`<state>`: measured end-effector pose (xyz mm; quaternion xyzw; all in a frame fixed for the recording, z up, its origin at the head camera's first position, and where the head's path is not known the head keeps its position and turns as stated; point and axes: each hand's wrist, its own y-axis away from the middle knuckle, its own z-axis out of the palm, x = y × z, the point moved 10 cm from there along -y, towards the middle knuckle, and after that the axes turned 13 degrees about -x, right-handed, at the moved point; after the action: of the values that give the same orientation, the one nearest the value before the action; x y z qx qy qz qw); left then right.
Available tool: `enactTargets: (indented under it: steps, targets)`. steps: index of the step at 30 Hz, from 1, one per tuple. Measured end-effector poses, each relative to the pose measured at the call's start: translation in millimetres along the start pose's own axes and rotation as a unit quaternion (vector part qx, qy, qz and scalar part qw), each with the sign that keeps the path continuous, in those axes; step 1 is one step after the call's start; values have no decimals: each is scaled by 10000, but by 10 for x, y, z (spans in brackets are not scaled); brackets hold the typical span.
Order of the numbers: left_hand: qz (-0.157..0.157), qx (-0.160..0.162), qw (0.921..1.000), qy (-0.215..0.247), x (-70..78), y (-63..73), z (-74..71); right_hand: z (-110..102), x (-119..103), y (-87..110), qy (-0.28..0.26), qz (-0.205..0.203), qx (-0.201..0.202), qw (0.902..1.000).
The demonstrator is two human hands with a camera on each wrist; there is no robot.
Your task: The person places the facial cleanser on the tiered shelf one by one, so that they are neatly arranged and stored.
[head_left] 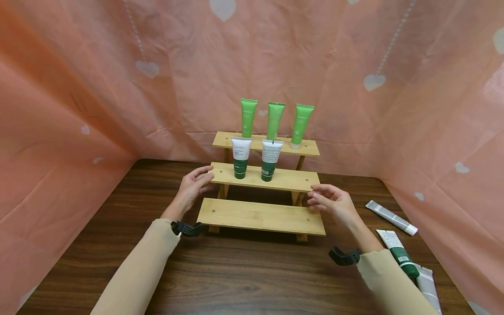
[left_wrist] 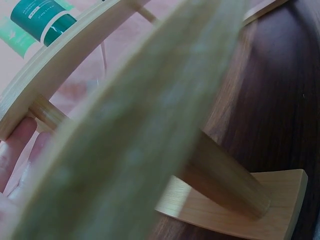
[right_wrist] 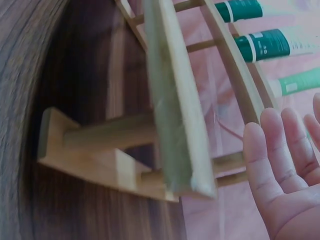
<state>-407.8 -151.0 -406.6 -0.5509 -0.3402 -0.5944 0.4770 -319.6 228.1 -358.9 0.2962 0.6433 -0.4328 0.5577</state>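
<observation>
A three-tier wooden display stand (head_left: 252, 215) stands on the table. Its top shelf carries three green tubes (head_left: 248, 117), upright with caps down. Two white-and-green tubes (head_left: 241, 157) stand on the middle shelf (head_left: 291, 178); the bottom shelf is bare. My left hand (head_left: 194, 183) is at the left end of the middle shelf, and its fingertips (left_wrist: 22, 137) touch the shelf's end in the left wrist view. At the right end of that shelf is my right hand (head_left: 332, 202), fingers extended close to the edge; whether they touch it I cannot tell. Neither hand holds a tube.
To the right on the dark wooden table (head_left: 236, 280) lie a grey tube (head_left: 391, 216), a white-and-green tube (head_left: 397, 251) and another grey tube (head_left: 428, 284), partly behind the right sleeve. Pink curtain (head_left: 189, 96) with white hearts encloses the back and sides.
</observation>
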Motion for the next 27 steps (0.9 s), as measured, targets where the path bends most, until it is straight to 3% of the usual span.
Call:
enactTargets:
  steps: [13, 27]
  targets:
    - [-5, -35, 10000, -60, 12, -4, 3, -294, 85, 327, 631, 333, 222, 9972]
    - [14, 13, 10000, -32, 13, 6, 3, -605, 87, 736, 584, 73, 570, 9966]
